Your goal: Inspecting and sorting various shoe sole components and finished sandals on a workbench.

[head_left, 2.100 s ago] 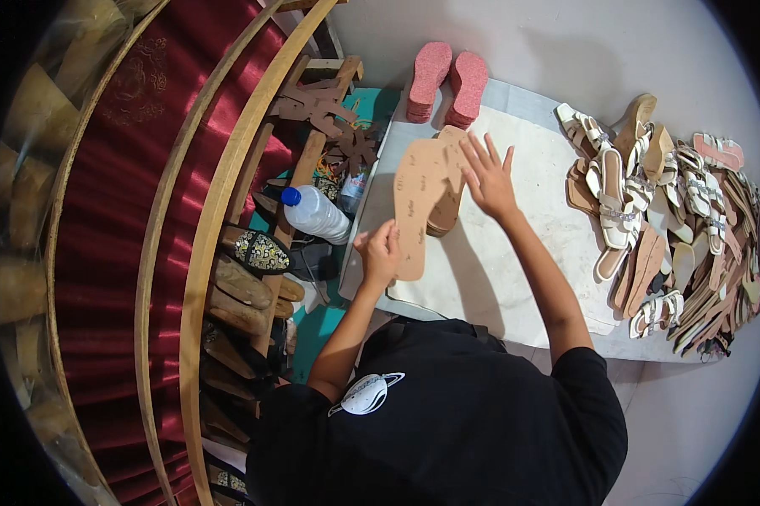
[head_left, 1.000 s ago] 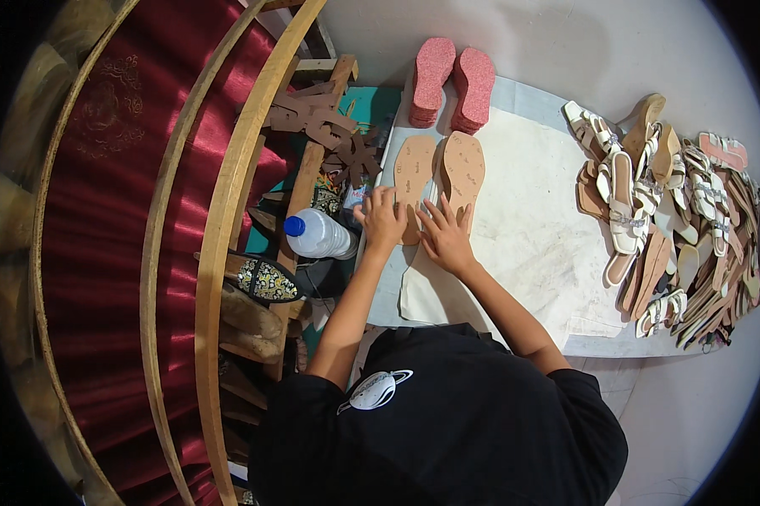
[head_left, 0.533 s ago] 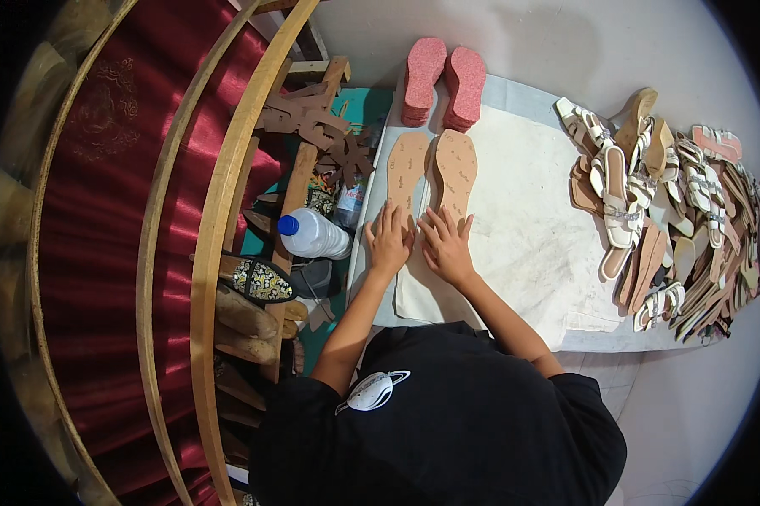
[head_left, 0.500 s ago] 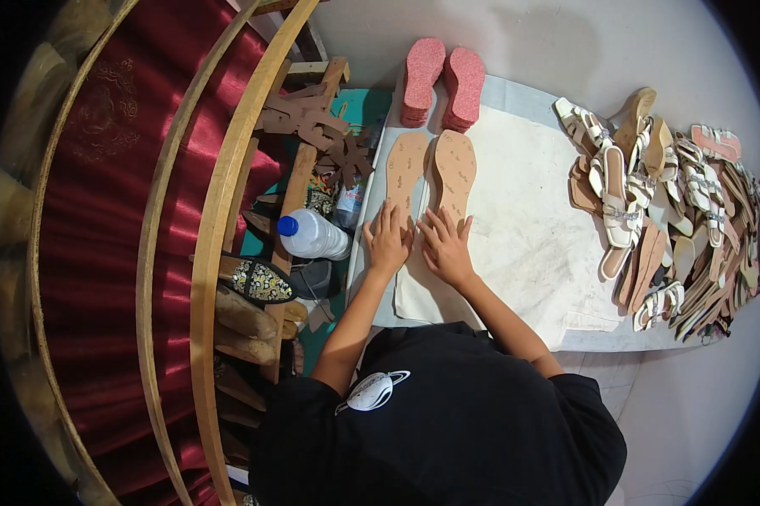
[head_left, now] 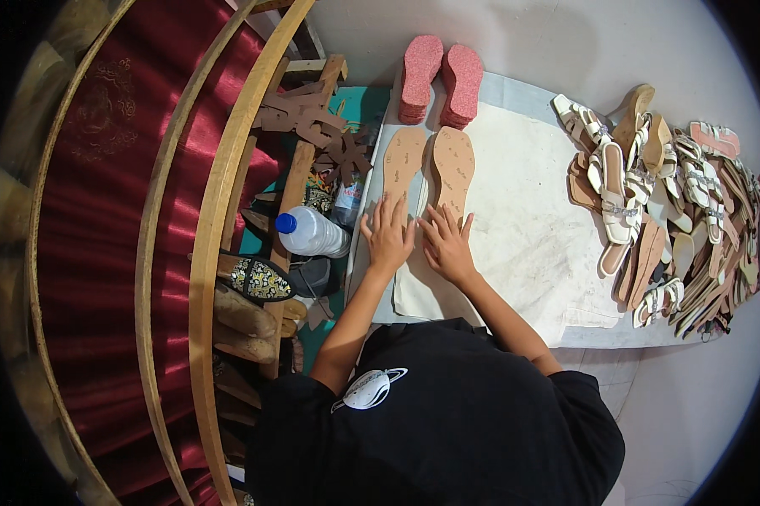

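Two tan insoles lie side by side on the table, toe ends away from me. My left hand (head_left: 388, 234) rests with fingers spread over the near end of the left insole (head_left: 405, 160). On the near part of the right insole (head_left: 453, 164), my right hand (head_left: 447, 246) lies flat, its fingers apart too. The palms and fingers hide the heel ends. Just beyond the toes stand two stacks of pink speckled soles, a left stack (head_left: 421, 72) and a right stack (head_left: 462, 80).
A pale cloth (head_left: 523, 219) covers much of the table. Strappy white sandals (head_left: 620, 198) and loose soles are heaped at the right. Left of the table, a water bottle with a blue cap (head_left: 312, 234) stands near a wooden rack (head_left: 291, 202) holding shoes and brown cut pieces (head_left: 300, 114).
The whole view has shifted very slightly. Both hands stay on the insoles, their fingers a little more spread over them.
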Demonstrator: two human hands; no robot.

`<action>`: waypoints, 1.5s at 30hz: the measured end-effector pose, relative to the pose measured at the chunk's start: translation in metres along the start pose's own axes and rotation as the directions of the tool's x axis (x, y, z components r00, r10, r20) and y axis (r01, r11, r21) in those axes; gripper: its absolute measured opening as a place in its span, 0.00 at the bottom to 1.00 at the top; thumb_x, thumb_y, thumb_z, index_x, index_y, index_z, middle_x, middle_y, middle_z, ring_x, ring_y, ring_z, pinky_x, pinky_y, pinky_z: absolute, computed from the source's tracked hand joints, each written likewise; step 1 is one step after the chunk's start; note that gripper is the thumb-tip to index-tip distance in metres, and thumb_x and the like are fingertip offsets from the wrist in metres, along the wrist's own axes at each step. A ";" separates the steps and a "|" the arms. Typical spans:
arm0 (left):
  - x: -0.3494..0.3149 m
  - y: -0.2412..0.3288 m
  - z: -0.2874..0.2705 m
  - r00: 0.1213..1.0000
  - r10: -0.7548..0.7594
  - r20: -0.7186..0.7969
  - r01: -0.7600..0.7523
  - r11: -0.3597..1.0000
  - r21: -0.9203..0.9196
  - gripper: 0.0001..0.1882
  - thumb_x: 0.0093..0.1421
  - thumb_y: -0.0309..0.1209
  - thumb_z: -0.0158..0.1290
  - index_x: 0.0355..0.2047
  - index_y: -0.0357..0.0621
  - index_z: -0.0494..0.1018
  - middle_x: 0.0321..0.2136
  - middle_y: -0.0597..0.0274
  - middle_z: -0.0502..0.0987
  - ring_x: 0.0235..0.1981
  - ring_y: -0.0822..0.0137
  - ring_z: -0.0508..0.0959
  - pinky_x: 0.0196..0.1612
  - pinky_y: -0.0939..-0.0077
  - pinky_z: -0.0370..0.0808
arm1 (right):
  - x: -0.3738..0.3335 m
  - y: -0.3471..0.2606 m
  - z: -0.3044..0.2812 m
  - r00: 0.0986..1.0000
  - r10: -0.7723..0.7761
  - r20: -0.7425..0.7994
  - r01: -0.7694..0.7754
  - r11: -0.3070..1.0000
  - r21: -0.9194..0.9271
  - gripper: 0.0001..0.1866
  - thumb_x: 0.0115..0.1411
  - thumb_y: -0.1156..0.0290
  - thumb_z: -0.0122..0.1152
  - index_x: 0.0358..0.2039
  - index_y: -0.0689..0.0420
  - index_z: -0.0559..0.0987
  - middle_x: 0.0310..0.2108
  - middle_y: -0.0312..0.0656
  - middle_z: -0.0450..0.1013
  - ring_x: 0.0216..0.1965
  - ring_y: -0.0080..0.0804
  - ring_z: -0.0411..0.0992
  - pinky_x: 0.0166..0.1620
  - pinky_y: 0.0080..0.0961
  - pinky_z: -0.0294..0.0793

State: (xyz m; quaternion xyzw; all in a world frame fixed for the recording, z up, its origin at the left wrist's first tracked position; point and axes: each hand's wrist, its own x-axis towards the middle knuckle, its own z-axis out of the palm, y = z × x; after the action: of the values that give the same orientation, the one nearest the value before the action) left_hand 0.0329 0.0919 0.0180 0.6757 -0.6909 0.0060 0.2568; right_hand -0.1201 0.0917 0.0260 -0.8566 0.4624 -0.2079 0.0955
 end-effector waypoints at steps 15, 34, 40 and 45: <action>-0.032 0.123 0.000 0.960 0.276 0.051 -0.250 0.922 -0.294 0.18 0.52 0.34 0.50 0.45 0.50 0.69 0.52 0.60 0.64 0.55 0.61 0.60 0.55 0.55 0.46 | -0.096 0.043 -0.065 0.960 0.186 -0.207 -0.177 0.982 0.063 0.24 0.50 0.74 0.56 0.50 0.49 0.67 0.57 0.43 0.55 0.61 0.50 0.47 0.57 0.63 0.37; -0.070 0.390 0.094 0.695 0.715 0.072 -0.597 0.631 -0.496 0.24 0.52 0.37 0.49 0.50 0.50 0.64 0.51 0.63 0.64 0.55 0.60 0.60 0.53 0.52 0.48 | -0.304 0.194 -0.186 0.665 0.551 -0.505 -0.658 0.752 -0.046 0.20 0.53 0.70 0.52 0.48 0.53 0.69 0.53 0.46 0.60 0.57 0.48 0.55 0.55 0.48 0.51; -0.082 0.453 0.120 0.626 0.777 0.072 -0.656 0.574 -0.489 0.36 0.49 0.33 0.48 0.60 0.48 0.51 0.51 0.64 0.66 0.55 0.58 0.60 0.53 0.47 0.48 | -0.343 0.258 -0.202 0.595 0.564 -0.573 -0.725 0.684 -0.079 0.21 0.52 0.69 0.53 0.48 0.57 0.69 0.51 0.49 0.61 0.53 0.46 0.59 0.52 0.39 0.58; -0.080 0.482 0.139 0.593 0.796 0.121 -0.677 0.575 -0.459 0.41 0.43 0.28 0.48 0.60 0.47 0.49 0.50 0.63 0.67 0.55 0.57 0.60 0.53 0.42 0.47 | -0.346 0.289 -0.207 0.585 0.547 -0.599 -0.767 0.613 -0.189 0.25 0.51 0.62 0.56 0.49 0.58 0.67 0.50 0.54 0.62 0.49 0.47 0.63 0.47 0.38 0.62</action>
State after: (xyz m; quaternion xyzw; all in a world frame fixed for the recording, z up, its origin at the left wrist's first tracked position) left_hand -0.4707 0.1589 0.0312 0.2514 -0.9302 -0.1225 0.2375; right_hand -0.5980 0.2252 0.0157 -0.5319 0.7947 -0.2554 -0.1426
